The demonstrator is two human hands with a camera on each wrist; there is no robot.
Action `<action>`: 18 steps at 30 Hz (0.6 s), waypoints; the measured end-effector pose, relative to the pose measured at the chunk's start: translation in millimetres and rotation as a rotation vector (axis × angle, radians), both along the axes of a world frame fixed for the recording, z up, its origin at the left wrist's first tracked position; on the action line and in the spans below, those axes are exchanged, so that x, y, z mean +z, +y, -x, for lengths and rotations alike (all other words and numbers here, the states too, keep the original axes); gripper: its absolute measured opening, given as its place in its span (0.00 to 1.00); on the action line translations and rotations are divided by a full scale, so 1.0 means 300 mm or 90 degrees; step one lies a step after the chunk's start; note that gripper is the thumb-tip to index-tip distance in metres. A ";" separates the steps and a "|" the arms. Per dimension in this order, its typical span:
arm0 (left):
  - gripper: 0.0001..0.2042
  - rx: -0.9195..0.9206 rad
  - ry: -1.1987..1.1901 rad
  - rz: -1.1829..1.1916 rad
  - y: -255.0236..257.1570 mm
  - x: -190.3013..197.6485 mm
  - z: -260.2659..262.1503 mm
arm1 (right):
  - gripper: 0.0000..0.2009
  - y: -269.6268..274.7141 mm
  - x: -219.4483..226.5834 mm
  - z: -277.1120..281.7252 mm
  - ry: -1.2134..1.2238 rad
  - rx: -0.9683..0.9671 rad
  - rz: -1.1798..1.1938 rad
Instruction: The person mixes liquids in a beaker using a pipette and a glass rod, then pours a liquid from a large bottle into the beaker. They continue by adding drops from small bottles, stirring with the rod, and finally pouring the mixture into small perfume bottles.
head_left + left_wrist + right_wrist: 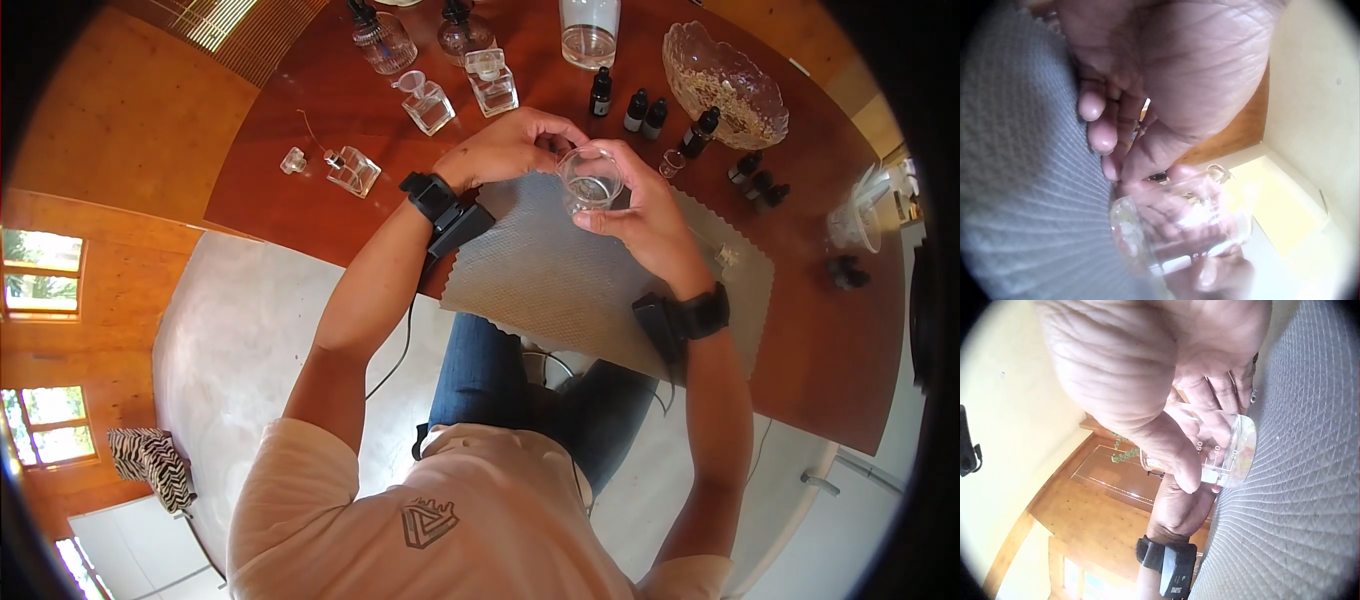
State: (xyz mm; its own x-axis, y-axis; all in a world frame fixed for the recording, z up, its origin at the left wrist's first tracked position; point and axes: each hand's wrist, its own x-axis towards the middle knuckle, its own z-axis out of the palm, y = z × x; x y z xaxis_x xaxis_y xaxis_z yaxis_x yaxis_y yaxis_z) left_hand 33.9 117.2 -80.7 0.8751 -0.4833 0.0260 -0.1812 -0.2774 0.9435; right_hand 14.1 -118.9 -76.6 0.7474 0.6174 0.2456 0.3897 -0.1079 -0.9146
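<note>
My right hand (648,215) grips a small clear glass beaker (590,183), thumb on the near side and fingers round the far side. White graduation marks show on the beaker (1225,453) in the right wrist view, close over the grey textured mat (560,260). My left hand (510,150) is at the beaker's left side, fingers bent. In the left wrist view, thumb and index fingertip of the left hand (1166,81) come together right by the beaker's end (1124,228); I cannot tell whether they pinch anything.
Square glass bottles (428,108) stand at the back left; another bottle (352,172) lies further left. Black dropper bottles (600,92) line the back right, near a glass bowl (715,85) of dry bits and a tall clear vessel (588,45). A plastic cup (855,225) stands far right.
</note>
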 end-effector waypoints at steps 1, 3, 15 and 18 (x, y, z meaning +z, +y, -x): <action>0.20 -0.003 0.002 -0.005 0.001 -0.001 0.000 | 0.32 0.000 -0.002 -0.001 -0.007 -0.002 0.001; 0.20 -0.010 0.006 -0.015 0.004 -0.004 -0.002 | 0.33 0.000 0.000 -0.002 0.001 0.000 0.000; 0.17 0.140 -0.033 -0.053 0.064 0.209 0.143 | 0.32 -0.007 -0.009 -0.012 -0.001 -0.002 0.011; 0.14 0.331 -0.244 -0.170 0.145 0.307 0.202 | 0.31 -0.005 -0.022 -0.012 -0.018 -0.005 -0.002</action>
